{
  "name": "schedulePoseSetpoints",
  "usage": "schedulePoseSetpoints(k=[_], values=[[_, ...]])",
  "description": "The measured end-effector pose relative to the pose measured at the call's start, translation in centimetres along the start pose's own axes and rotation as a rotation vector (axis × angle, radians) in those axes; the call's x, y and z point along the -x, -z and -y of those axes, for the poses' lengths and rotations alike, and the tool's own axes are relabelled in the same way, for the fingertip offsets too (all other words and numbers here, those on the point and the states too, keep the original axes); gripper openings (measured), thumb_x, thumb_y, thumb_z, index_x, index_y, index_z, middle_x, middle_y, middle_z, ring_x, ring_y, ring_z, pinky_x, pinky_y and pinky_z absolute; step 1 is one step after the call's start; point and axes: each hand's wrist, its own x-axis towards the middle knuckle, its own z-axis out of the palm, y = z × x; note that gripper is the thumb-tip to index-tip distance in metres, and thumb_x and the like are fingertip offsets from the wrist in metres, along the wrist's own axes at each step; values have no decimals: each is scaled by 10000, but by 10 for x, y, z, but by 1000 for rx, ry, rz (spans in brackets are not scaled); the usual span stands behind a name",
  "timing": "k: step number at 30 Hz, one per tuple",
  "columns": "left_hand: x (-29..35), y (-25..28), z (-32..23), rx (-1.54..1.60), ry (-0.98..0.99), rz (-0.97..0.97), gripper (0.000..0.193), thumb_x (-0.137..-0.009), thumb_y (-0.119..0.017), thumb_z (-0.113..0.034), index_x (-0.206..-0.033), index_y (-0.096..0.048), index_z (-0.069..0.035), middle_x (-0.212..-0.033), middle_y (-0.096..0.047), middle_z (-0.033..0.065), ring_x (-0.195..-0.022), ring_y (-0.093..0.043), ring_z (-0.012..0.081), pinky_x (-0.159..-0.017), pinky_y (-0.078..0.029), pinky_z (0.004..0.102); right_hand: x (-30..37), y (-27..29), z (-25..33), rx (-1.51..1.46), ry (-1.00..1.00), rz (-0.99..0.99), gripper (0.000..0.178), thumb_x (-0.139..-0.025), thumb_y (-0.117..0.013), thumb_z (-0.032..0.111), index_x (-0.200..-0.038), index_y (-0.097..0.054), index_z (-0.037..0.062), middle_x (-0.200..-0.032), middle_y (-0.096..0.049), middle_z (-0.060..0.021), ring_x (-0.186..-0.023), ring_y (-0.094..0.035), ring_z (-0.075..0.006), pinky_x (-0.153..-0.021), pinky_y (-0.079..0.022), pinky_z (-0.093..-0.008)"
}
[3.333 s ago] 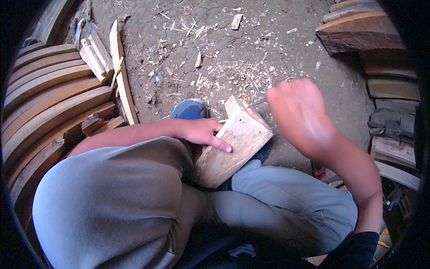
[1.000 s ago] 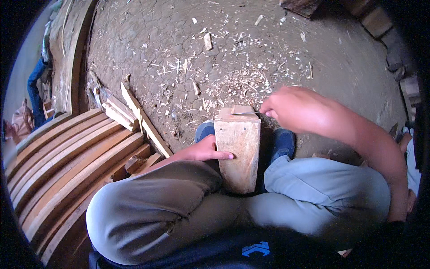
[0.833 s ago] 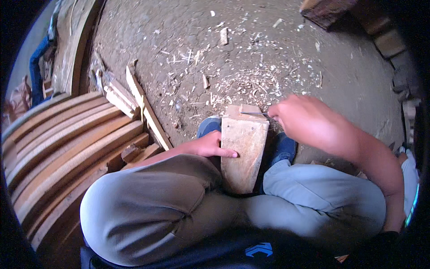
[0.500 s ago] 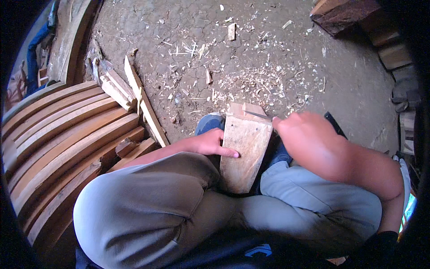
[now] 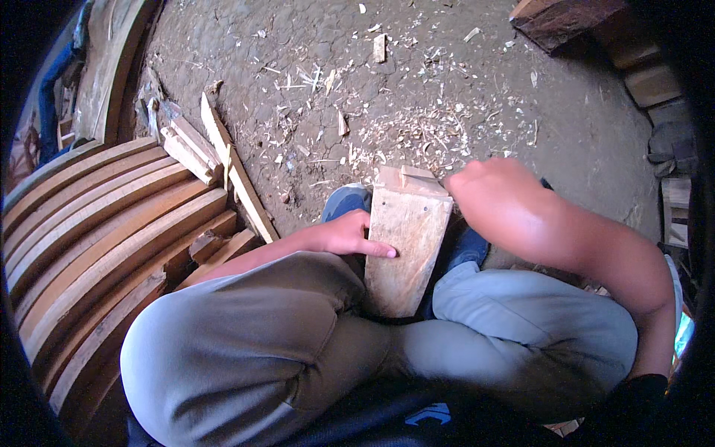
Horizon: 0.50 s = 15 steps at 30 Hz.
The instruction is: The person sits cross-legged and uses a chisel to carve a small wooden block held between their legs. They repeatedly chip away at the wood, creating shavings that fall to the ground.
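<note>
A pale wooden block (image 5: 406, 249) stands tilted between my legs, its far end split by a cut, with a small raised sliver (image 5: 417, 172) on top. My left hand (image 5: 350, 235) grips the block's left side, thumb laid on its broad face and the other fingers out of sight. Closed into a fist, my right hand (image 5: 488, 182) is at the block's far right corner. It holds a thin-bladed tool, whose blade is now almost wholly hidden by the hand and the block's edge.
Curved stacked planks (image 5: 112, 231) fill the left side. Beside them lie split offcuts (image 5: 190, 153) and a long splintered strip (image 5: 238, 175). Wood shavings (image 5: 417, 134) litter the earth floor ahead. Timber pieces (image 5: 566, 22) stand at the upper right. My shoes flank the block.
My right hand has moved slightly left and up, and the blade that lay across the block's far end has drawn out of sight. The left hand keeps its grip.
</note>
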Motion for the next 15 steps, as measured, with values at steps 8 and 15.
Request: schedulePoseSetpoints(k=[8,15], values=[[0,0,-9,33,-11,15,545,-897,-828,-401,-1255,-720,-5,-1265,-728,138,-1214,-643,216,-1062,-474,377,-26,-12,-6,63,-76,62,206,-894,-629,69,-1014,-795,45,-1030,-780,-165,-951,-775,-324,-770,-636,-440],[1,0,-12,15,-14,20,591,-896,-828,-403,-1308,-684,-5,-1302,-710,142,-1236,-630,219,-1081,-465,382,-43,-3,1,85,-102,146,217,-903,-637,90,-1045,-792,37,-1097,-775,-154,-1006,-765,-321,-793,-634,-444]])
